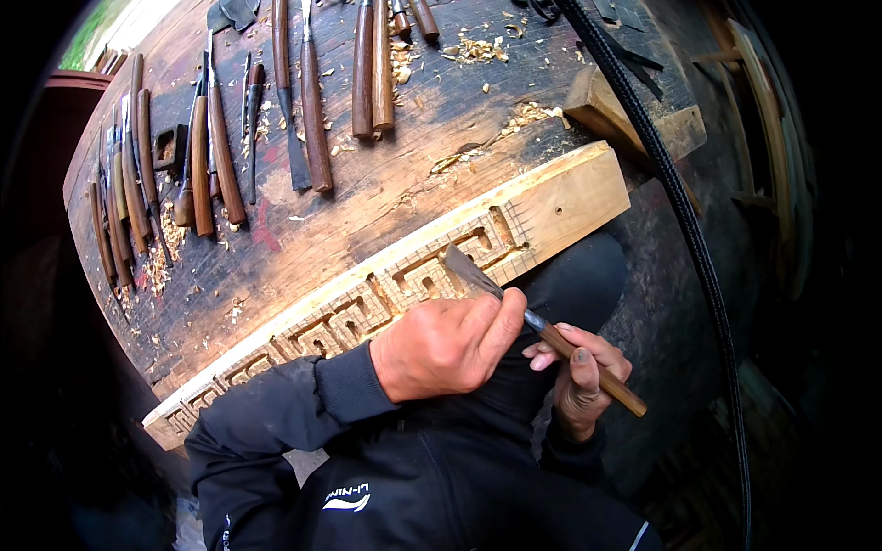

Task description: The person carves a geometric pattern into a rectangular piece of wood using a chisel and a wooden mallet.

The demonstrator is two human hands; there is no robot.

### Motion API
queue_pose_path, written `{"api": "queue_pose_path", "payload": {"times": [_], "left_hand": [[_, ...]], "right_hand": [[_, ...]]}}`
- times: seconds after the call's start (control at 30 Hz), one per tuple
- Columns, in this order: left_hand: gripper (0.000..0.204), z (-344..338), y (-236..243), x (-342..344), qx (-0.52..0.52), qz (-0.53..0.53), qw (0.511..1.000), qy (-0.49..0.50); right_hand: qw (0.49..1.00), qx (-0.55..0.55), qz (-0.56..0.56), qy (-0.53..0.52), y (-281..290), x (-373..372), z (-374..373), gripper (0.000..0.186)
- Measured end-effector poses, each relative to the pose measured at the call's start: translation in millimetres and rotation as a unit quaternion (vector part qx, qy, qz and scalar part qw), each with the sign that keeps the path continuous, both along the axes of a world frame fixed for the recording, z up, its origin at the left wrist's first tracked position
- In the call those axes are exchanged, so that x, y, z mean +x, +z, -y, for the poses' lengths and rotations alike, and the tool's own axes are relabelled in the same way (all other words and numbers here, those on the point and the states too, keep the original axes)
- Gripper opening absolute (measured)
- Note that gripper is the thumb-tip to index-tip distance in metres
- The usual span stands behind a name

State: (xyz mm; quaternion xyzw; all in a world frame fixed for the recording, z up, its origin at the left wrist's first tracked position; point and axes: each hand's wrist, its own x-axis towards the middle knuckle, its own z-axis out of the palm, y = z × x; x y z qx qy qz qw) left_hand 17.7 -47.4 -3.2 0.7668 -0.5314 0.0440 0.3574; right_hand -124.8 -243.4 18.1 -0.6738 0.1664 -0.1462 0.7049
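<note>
A long pale wooden beam [570,197] lies along the near edge of a dark workbench [404,174], its top carved with a band of angular key-pattern relief. A chisel [473,274] with a flat steel blade and brown wooden handle rests blade-down on the carved band near the beam's right end. My left hand [446,344] wraps the blade's shank, thumb on top, with its heel on the beam. My right hand [579,372] grips the wooden handle lower down, off the bench edge. Both forearms are in black sleeves.
Several wooden-handled chisels and gouges [312,101] lie in rows across the bench's far side and left end. Wood shavings [473,48] are scattered among them. A black cable [680,197] runs down the right side, past a wooden block [602,106].
</note>
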Motion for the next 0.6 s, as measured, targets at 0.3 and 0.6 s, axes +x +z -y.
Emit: {"api": "queue_pose_path", "payload": {"times": [0.3, 0.6], "left_hand": [[0.045, 2, -4, -3, -0.069, 0.071, 0.995, -0.006], [0.04, -1, -4, -4, -0.089, 0.1, 0.991, 0.008]], "right_hand": [[0.986, -0.163, 0.031, 0.011, 20, -22, 3, 0.044], [0.962, -0.263, 0.04, 0.06, 32, -23, 4, 0.042]]}}
